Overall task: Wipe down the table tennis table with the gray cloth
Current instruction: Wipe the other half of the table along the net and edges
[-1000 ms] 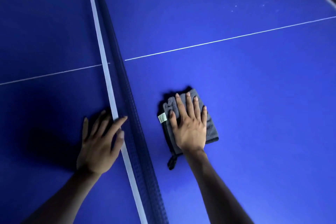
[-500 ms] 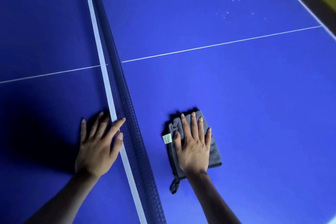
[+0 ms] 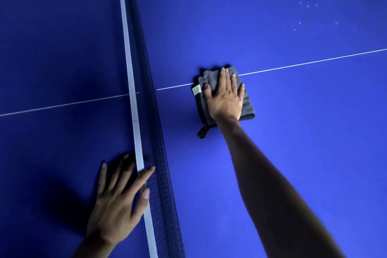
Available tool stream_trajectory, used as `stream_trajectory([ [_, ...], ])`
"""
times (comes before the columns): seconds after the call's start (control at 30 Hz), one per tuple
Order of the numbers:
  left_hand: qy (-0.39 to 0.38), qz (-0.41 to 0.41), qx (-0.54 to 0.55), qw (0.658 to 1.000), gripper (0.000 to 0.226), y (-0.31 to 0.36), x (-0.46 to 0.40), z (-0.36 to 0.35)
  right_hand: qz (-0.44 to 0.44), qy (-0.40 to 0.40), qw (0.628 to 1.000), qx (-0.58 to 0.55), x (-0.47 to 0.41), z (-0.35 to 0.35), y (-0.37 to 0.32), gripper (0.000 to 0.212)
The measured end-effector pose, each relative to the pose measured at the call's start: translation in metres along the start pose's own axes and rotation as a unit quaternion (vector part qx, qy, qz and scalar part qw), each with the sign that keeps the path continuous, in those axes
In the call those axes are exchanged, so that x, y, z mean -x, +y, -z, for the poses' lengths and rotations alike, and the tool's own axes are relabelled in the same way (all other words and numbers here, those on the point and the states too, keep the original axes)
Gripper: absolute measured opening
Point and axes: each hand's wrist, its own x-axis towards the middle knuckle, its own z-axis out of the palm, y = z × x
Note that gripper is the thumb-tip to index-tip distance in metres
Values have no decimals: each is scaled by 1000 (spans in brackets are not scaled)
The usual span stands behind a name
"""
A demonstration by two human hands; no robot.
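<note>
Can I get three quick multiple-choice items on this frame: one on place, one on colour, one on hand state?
1. Where does the cloth lie?
A. on the thin white centre line, on the right side of the net
B. draped over the net
C. on the left side of the net

2. What colour is the table top?
A. green
B. blue
C. black

3. How is the right hand on the cloth?
A. bunching it in a fist
B. pinching one corner
C. flat, fingers straight, pressing down

Key:
1 A: the cloth covers part of the centre line, clear of the net.
2 B: the surface is blue with white lines.
3 C: the palm and straight fingers lie on top of the cloth. The left hand lies flat by the net's white band.
</note>
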Motion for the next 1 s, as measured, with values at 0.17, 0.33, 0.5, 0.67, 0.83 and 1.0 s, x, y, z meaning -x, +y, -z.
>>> stream_trajectory([
  [0.17, 4, 3, 2, 1000, 52, 1, 3, 2, 20, 11, 1000, -8, 42, 10, 27, 76],
  [0.33, 3, 4, 22, 1000, 51, 2, 3, 0, -2, 23, 1000, -8, 129, 22, 76, 76],
  [0.5, 54, 9, 65, 996, 43, 15, -1, 17, -22, 27, 999, -3, 240, 38, 113, 79],
  [0.67, 14, -128, -8, 992, 37, 54, -62, 42, -54, 29, 998, 28, 298, 42, 124, 76],
  [0.83, -117, -93, -94, 984, 56, 95, -114, 34, -88, 17, 994, 64, 298, 38, 113, 73],
  [1.0, -159, -27, -126, 979, 57, 96, -142, 3, -93, 22, 992, 85, 274, 31, 100, 74],
])
